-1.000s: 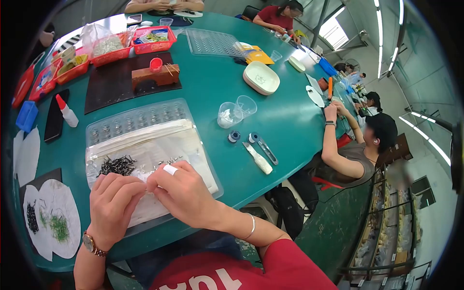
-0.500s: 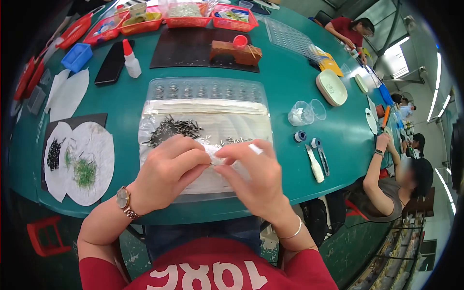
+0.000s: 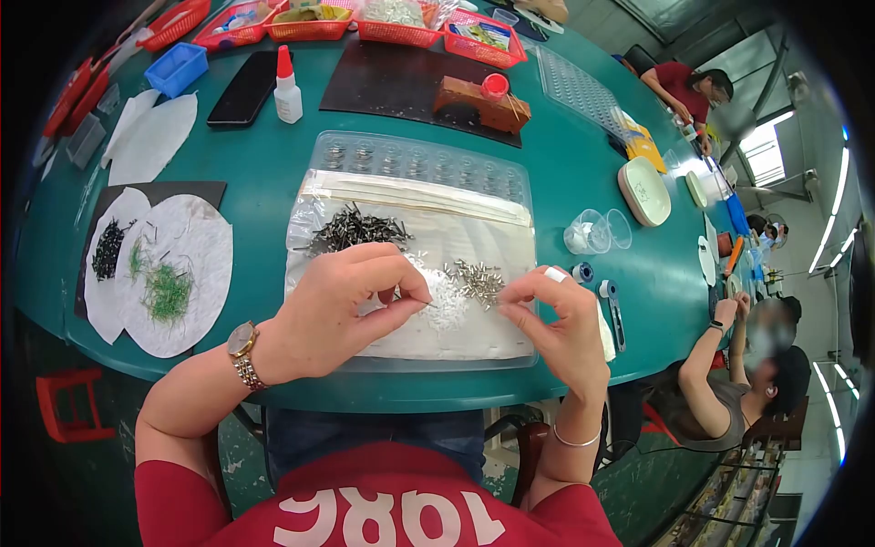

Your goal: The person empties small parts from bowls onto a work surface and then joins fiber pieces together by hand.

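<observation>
My left hand (image 3: 351,305) pinches a small dark piece (image 3: 427,302) between thumb and forefinger, above the clear plastic tray (image 3: 437,365). My right hand (image 3: 561,319), with white tape on a finger, is at the tray's right edge beside a pile of small metallic pieces (image 3: 476,281). Its thumb and forefinger come close together; whether anything is between them is too small to tell. White bits (image 3: 445,305) lie between the hands on a pale cloth. A heap of black pieces (image 3: 355,230) lies behind my left hand.
At the left, white paper ovals (image 3: 205,301) hold black and green bits. Behind the tray are a glue bottle (image 3: 289,98), a black phone (image 3: 242,88), a brown block (image 3: 483,105) and red baskets (image 3: 483,53). Cups (image 3: 588,234) stand at the right. A co-worker (image 3: 711,401) sits farther right.
My hands, together before, have moved apart. My right hand has shifted right to the metallic pieces, and my left hand still pinches. The view has turned, moving the table's objects rightward.
</observation>
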### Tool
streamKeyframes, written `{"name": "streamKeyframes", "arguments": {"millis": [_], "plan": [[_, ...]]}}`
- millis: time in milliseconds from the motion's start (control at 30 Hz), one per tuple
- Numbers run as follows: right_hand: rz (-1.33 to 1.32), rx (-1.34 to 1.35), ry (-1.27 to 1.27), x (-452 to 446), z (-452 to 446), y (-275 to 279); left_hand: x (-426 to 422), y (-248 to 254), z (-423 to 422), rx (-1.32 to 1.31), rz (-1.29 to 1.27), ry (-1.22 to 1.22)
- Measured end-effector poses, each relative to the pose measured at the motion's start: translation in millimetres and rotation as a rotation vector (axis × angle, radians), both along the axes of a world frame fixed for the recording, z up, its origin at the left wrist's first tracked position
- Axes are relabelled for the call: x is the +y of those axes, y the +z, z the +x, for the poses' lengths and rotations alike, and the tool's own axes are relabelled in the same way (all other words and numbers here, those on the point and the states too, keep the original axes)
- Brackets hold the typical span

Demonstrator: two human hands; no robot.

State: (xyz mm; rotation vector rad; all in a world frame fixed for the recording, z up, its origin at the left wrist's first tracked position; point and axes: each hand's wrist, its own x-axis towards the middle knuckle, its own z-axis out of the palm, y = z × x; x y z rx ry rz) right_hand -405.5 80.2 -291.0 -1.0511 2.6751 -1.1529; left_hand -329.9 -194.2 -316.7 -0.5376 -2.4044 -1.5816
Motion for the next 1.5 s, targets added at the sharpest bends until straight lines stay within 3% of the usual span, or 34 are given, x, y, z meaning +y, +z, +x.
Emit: {"name": "streamKeyframes", "arguments": {"millis": [167,367,567,700,900,1000,1200,1400,1500], "plan": [[0.065,0.193,0.064,-5.0,-1.4,-7.6,0.9,-1.0,-0.8,0.044,-0.006,0.003],[0.007,-0.04,-0.04,-10.2,8.9,4.6,1.2,-0.2,0.1,-0.022,0.038,-0.015],[-0.568,-0.444,-0.005,-46.4,42.9,-11.2,-0.1,0.5,2.6,-0.075,0.068,-0.044],[-0.549,-0.472,0.015,-54.5,50.2,-17.7,-0.2,0.3,3.8,-0.09,0.071,-0.059],[-0.523,-0.426,-0.026,-57.7,51.9,-17.9,0.0,0.0,5.0,-0.098,0.082,-0.054],[-0.431,-0.143,0.046,-55.9,47.7,-29.1,0.6,-0.5,4.9,-0.063,0.093,-0.066],[-0.412,0.021,-0.022,-65.2,55.0,-39.2,0.2,-4.5,5.9,-0.033,0.066,-0.051],[-0.286,0.061,-0.052,-60.8,49.8,-11.7,-0.2,-5.7,1.8,0.033,0.031,-0.052],[-0.21,0.247,0.033,-55.4,41.9,-20.3,-1.4,-4.3,3.1,0.01,0.025,-0.059]]}}
